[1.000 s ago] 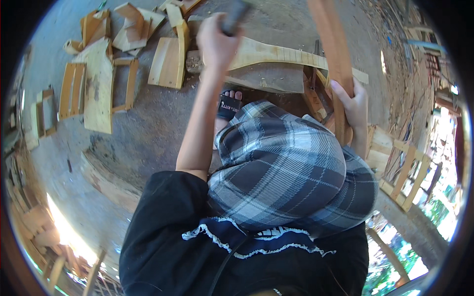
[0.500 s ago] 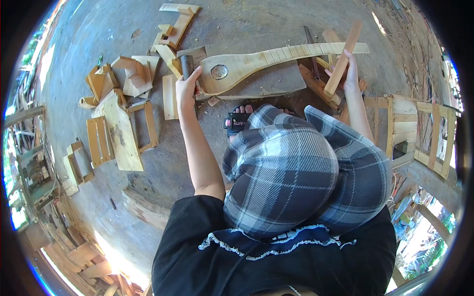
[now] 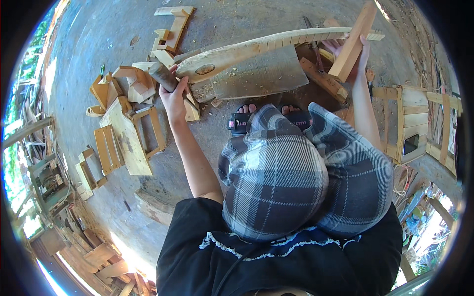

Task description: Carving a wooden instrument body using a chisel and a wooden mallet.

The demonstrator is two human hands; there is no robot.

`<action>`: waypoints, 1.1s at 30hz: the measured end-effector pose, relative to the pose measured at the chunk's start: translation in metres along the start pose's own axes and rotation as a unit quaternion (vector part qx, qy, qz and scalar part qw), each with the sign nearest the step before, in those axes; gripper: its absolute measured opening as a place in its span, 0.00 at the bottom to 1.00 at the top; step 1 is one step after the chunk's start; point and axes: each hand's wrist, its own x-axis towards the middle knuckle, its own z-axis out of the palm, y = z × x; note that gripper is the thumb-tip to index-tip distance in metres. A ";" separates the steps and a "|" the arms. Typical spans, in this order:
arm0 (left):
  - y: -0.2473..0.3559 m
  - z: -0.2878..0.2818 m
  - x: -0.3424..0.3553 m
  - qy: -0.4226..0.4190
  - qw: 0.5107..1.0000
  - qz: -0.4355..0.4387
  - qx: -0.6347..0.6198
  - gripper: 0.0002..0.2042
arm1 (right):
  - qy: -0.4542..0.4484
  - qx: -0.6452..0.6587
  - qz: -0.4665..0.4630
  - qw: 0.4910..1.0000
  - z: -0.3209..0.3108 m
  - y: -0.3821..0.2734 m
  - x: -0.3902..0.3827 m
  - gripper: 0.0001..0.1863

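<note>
My left hand (image 3: 174,96) is closed round a dark, round-handled tool (image 3: 162,77) whose head sits next to the wide end of a long carved pale wooden piece (image 3: 256,47) with an oval hole. That piece lies across a flat board (image 3: 261,79) in front of my feet in dark sandals (image 3: 242,120). My right hand (image 3: 358,49) grips an upright wooden bar (image 3: 353,42) standing at the carved piece's narrow far end. My knees in checked cloth fill the middle of the view.
Several small wooden frames, blocks and offcuts (image 3: 128,123) lie scattered on the concrete floor to the left. A slatted wooden crate-like frame (image 3: 412,123) stands at the right. More timber scraps (image 3: 98,256) pile up at the lower left.
The view has tilted down and steadied. My left hand has come down with the tool from a raised position to the carved piece's wide end. My right hand keeps hold of the bar.
</note>
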 end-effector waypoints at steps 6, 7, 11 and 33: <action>-0.002 0.008 -0.006 -0.006 0.996 -0.049 0.070 0.21 | 0.060 -0.048 -0.005 0.997 -0.019 0.011 0.004 0.27; 0.002 0.007 -0.009 -0.011 0.995 -0.052 0.083 0.21 | 0.058 -0.049 -0.001 0.997 -0.018 0.013 0.001 0.27; 0.018 0.000 0.003 -0.046 0.958 0.010 0.282 0.18 | 0.061 -0.016 0.010 0.998 -0.018 0.012 -0.005 0.28; 0.041 0.028 -0.017 0.054 0.861 0.264 0.431 0.20 | 0.036 0.002 -0.062 0.997 -0.019 -0.013 0.001 0.23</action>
